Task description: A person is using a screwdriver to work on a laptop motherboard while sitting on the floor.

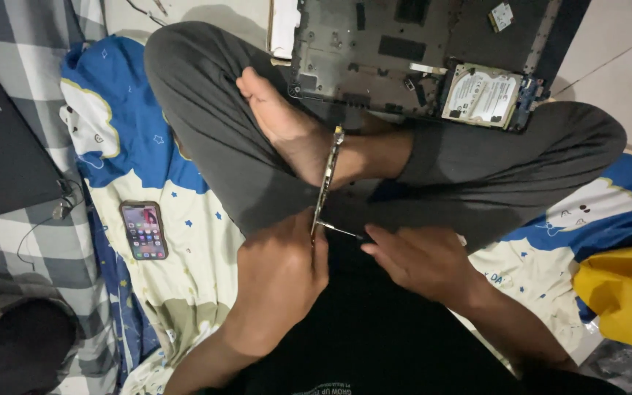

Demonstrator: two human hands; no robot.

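Left hand is gripping thin, stiff metal circuit strip edge-on | right hand is pinching slim screwdriver against it | seems light, fragile; best held by edges.

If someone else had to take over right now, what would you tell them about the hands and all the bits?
Left hand: grips the near end of a thin metal strip, held on edge over the crossed legs.
Right hand: holds a small screwdriver, its tip against the strip near the left hand's fingers.
Opened laptop base lies on the floor past the knees, its hard drive still seated in the bay.
Phone lies screen up on the blue and cream blanket; a closed laptop sits at far left.
Done: base opened, strip out. Left: whether the screw is going in or out cannot be told.
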